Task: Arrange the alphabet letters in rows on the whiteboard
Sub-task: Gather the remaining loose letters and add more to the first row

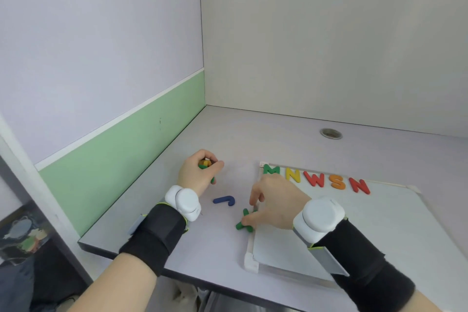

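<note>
A white-framed whiteboard lies on the desk at the right. Along its far edge runs a row of letters: green M, yellow N, red W, orange S, red N. My left hand is closed around a bunch of green and orange letters left of the board. My right hand pinches a green letter lying just off the board's left edge. A blue J-shaped letter rests on the desk between my hands.
The lilac desk sits in a corner, with a green and lilac partition at the left and a pale wall behind. A round cable hole is at the back right. The desk's front edge runs close under my wrists.
</note>
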Available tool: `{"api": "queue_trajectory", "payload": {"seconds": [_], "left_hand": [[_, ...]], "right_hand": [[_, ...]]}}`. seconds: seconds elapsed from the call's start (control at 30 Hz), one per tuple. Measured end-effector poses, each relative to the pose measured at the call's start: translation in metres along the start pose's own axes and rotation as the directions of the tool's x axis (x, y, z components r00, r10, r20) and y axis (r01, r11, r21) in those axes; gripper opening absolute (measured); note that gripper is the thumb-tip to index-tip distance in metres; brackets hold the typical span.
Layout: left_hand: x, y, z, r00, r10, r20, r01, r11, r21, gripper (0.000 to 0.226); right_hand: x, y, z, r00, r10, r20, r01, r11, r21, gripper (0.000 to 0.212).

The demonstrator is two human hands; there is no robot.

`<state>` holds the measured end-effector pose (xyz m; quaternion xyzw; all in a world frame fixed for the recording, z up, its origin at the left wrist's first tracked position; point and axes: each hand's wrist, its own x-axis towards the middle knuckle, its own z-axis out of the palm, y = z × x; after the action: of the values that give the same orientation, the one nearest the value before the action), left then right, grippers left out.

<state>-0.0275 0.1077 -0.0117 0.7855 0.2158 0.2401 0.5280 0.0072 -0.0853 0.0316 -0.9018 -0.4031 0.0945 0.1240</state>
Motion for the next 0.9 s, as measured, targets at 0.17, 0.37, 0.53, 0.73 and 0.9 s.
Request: {"api": "queue_trajectory", "payload": {"seconds": [0.17, 0.37, 0.53, 0.73, 0.9], "left_hand": [[-0.026, 0.011, -0.014, 0.975, 0.02, 0.222, -0.111, 0.908, 0.405, 0.008], [-0.04, 0.026, -0.022, 0.94, 0.022, 0.342, -0.236, 0.765, 0.599, 0.017], [-0.045, 0.028, -0.008, 0.95, 0.034, 0.31, -0.238, 0.719, 0.653, 0.017], [-0.048, 0.027, 0.003, 0.975, 0.051, 0.215, -0.171, 0.79, 0.589, 0.014], [-0.047, 0.047, 0.027, 0.975, 0.149, 0.162, -0.21, 0.848, 0.487, 0.01]], "right_hand": [[-0.01, -0.005, 0.002, 1.0, -0.008, -0.029, 0.011, 0.997, 0.079, 0.027], [-0.015, -0.009, 0.011, 0.996, 0.054, -0.069, -0.04, 0.98, 0.195, 0.018], [-0.017, -0.004, 0.017, 0.984, 0.091, -0.154, -0.045, 0.96, 0.276, 0.017], [-0.014, 0.007, 0.014, 0.979, 0.114, -0.166, -0.019, 0.872, 0.489, 0.022], [-0.023, 0.033, -0.009, 0.959, 0.209, -0.192, 0.001, 0.674, 0.739, 0.019]]}}
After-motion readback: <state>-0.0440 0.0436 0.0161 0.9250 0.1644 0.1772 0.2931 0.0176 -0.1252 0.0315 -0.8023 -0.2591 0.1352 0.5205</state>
